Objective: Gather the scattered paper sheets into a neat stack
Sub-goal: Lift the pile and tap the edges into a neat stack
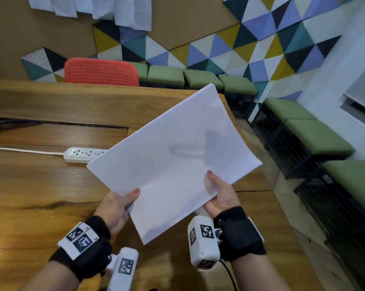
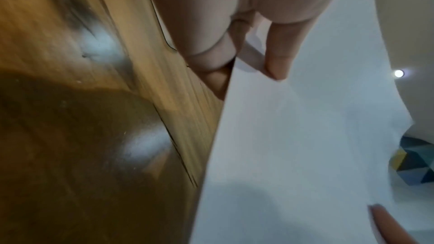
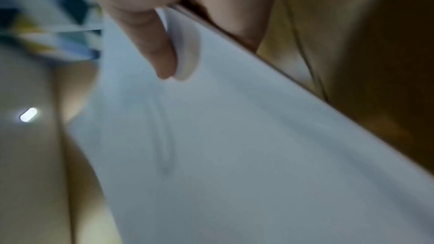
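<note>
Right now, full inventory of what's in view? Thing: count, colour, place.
paper stack: one bundle, white, held tilted in the air over the table's right end; sheet count cannot be told
table: one, brown wood, under the hands
power strip: one, white with white cord, on the table left of the stack, partly hidden behind it
chair: one, red, behind the table's far side
stools: several, green cushions, along the walls
wall panels: many triangles in blue, yellow, teal, black and white, far wall
hanging sheets: several, white, top of the wall
left hand: pinches the stack's near-left edge, thumb on top
right hand: pinches the near-right edge, thumb on top
</note>
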Tool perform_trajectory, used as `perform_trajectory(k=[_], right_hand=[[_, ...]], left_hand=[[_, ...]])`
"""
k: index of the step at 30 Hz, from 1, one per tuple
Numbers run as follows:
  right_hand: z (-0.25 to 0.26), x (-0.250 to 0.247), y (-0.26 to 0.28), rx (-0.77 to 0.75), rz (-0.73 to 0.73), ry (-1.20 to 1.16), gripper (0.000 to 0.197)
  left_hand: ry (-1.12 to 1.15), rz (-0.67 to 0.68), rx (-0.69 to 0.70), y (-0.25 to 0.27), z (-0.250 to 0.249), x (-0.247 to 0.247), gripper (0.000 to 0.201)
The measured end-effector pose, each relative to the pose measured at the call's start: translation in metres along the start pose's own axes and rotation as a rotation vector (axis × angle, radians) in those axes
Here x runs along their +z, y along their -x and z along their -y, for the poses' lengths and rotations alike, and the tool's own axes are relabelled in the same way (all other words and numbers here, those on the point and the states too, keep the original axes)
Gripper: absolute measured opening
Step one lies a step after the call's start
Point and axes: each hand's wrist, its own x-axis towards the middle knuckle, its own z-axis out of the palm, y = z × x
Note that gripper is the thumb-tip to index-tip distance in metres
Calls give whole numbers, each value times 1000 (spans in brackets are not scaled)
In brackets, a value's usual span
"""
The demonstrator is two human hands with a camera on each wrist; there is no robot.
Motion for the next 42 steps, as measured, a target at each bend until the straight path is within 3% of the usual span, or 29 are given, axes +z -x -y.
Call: perform_trajectory(k=[4,6,8,9,11,12,14,18,25,28,32,36,42], right_hand=[[20,3,5,-241,-34,166,21],[29,2,8,-323,33,271,21],[30,2,9,-394,97,368,26],[28,6,9,-411,104,445,25],[20,13,7,-428,96,595,20],[17,17,7,-434,106,646,21],[16,22,7,-442,103,685,14],[16,19,9,-517,93,738,24],[4,6,13,-528,102,520,40],[10,4,12,-569,92,545,39],[10,5,12,-596,52,601,32],[7,14,14,-624,32,664,28],[2,15,15,-623,40,709,39]], left_hand=[[5,-36,38,0,-17,-14,30],[-55,62,68,0,-39,-27,49],[-297,204,76,2,-59,-27,77],[-418,253,100,5,-65,-21,80],[-567,259,207,7,-69,0,51],[-577,194,274,8,-70,12,34],[-554,91,352,7,-68,23,20],[-530,68,365,5,-64,19,23],[-504,-25,448,7,-52,24,24],[-480,-21,444,7,-55,26,20],[-434,7,559,12,-63,28,46],[-410,-48,577,9,-61,35,22],[-425,-17,550,8,-62,34,25]])
